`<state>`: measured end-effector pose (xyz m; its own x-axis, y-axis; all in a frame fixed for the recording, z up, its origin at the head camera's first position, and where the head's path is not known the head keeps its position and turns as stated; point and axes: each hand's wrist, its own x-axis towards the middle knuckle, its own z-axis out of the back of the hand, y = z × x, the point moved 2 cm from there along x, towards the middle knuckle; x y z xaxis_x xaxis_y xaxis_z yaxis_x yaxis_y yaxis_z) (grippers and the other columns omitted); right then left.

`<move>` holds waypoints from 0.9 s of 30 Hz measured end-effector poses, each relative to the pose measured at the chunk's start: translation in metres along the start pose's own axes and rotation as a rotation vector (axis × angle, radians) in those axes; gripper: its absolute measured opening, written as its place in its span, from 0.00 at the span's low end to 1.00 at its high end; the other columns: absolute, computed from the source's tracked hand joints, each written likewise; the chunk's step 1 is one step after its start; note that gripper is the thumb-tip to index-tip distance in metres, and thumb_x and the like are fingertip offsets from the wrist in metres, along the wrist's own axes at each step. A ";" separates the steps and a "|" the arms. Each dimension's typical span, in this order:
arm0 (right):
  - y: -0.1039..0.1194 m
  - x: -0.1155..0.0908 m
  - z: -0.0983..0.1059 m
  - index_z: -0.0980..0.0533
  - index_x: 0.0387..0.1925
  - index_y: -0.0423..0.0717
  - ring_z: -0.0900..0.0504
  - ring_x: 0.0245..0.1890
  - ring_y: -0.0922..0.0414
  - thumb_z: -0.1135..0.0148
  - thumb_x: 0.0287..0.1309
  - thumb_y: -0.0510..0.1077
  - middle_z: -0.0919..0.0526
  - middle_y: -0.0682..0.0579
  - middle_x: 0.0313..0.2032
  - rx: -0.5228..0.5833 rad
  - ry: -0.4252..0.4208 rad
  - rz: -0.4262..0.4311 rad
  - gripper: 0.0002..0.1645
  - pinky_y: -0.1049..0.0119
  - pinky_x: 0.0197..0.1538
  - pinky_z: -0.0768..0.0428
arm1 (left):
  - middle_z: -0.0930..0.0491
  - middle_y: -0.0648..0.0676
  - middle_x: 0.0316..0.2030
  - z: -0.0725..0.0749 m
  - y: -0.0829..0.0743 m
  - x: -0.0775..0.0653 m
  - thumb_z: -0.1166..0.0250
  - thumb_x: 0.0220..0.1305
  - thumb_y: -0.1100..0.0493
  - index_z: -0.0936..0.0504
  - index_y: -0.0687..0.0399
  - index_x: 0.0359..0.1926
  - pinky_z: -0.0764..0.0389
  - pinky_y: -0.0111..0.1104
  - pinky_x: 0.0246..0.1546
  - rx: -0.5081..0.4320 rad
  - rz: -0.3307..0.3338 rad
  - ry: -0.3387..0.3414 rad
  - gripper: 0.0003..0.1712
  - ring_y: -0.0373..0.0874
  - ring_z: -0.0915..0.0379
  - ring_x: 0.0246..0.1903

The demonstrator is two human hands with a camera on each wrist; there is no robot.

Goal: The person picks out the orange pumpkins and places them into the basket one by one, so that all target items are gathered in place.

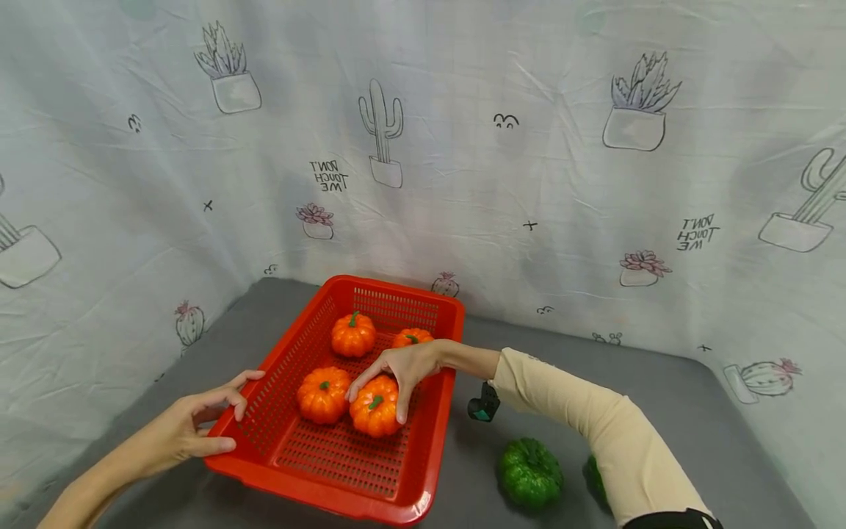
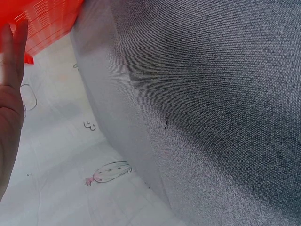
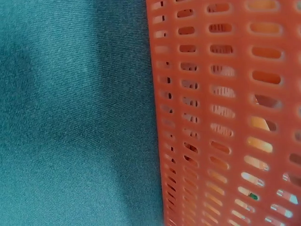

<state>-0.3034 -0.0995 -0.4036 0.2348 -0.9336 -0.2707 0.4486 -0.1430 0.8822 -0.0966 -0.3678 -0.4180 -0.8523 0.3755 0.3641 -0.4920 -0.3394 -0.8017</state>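
A red perforated plastic basket (image 1: 357, 503) stands tilted in view on the grey surface. My left hand (image 1: 188, 426) grips its near left corner, fingers and thumb at the rim; in the left wrist view part of that hand (image 2: 10, 89) shows against the red wall. Inside the basket, my right hand (image 1: 403, 371) holds an orange pumpkin (image 1: 375, 413), thumb on one side and fingers on the other. Other small orange pumpkins lie about it: one to its left (image 1: 324, 395), one farther back (image 1: 353, 334), and one partly hidden behind the right hand (image 1: 413, 337). The right wrist view shows only the slotted basket wall (image 3: 225, 99), not the hand.
Right of the basket, a green pumpkin (image 1: 530, 474) rests on the grey surface (image 1: 476, 470). Another green one (image 1: 595, 481) is mostly covered by the right sleeve. A small black device (image 1: 485, 404) is at the right wrist. A white curtain with cactus drawings (image 1: 456, 147) hangs behind.
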 end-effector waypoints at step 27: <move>-0.005 0.001 0.001 0.33 0.63 0.32 0.30 0.57 0.68 0.31 0.41 0.20 0.30 0.46 0.63 0.032 0.112 -0.083 0.43 0.66 0.64 0.32 | 0.40 0.43 0.68 -0.002 -0.001 0.000 0.37 0.50 0.83 0.28 0.58 0.40 0.24 0.27 0.45 -0.043 0.007 0.013 0.21 0.28 0.39 0.62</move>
<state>-0.3061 -0.1002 -0.4079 0.2933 -0.8758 -0.3834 0.4436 -0.2305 0.8661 -0.0962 -0.3660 -0.4181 -0.8531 0.3844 0.3527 -0.4779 -0.3045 -0.8239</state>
